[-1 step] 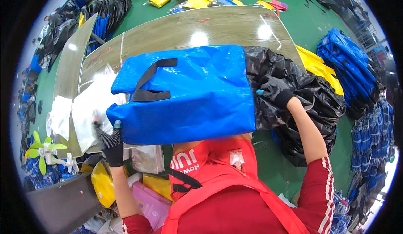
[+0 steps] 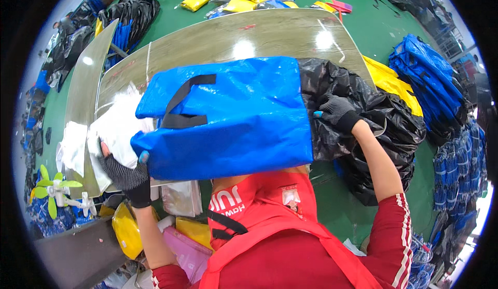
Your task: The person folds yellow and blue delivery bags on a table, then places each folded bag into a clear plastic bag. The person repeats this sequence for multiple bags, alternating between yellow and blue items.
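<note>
A blue woven-plastic bag (image 2: 233,149) with a black strap handle (image 2: 184,121) lies flat across the table in front of me. Its right side meets crumpled black plastic (image 2: 327,138). My right hand (image 2: 338,113), in a dark dotted glove with bare-looking blue-tipped thumb, presses and grips this black plastic with bent fingers. At the bag's lower left corner, my gloved left hand (image 2: 127,177) has thumb and fingers apart. Its thumb is close to the blue edge; the fingers reach over white sheets (image 2: 116,133). Whether it touches them I cannot tell.
The wood-patterned table (image 2: 207,45) curves around the far side. Black and yellow bags (image 2: 394,89) hang off its right end, near a blue pile (image 2: 428,76). Wrapped yellow packets (image 2: 238,3) lie on the green floor beyond. A small green-bladed fan (image 2: 56,189) stands at left.
My left hand has shifted slightly left, its fingers spreading farther from the thumb over the white sheets. The right hand keeps its hold on the black plastic.
</note>
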The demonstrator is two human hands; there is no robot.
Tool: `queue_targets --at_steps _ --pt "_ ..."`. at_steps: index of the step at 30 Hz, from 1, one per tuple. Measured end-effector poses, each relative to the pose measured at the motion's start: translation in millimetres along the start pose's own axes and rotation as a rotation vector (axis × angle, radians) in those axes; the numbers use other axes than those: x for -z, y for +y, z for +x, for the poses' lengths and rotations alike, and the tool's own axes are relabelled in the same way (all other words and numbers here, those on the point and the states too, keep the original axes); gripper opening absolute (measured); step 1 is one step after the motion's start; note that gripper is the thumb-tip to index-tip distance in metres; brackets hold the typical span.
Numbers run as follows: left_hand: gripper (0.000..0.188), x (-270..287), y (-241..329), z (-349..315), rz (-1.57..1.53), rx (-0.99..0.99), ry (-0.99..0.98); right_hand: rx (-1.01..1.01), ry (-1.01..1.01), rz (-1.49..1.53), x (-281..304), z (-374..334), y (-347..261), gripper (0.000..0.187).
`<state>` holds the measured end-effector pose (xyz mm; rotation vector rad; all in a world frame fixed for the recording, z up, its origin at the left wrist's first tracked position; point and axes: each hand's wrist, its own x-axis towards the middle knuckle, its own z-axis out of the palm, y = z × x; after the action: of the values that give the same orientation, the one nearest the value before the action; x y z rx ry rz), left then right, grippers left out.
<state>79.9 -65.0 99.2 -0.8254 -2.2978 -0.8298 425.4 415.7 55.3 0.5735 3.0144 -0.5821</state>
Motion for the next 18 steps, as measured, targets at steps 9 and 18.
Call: queue_targets --at_steps 9,18 --pt "0.043 -106.0 48.2 49.2 0.106 -0.351 -1.111 0.109 0.245 -0.137 -14.5 -9.4 -3.4 0.035" --pt "0.048 -171.2 256.0 44.6 -0.558 -1.166 -0.774 -0.05 0.21 -0.318 -1.7 -17.5 -38.9 0.035"
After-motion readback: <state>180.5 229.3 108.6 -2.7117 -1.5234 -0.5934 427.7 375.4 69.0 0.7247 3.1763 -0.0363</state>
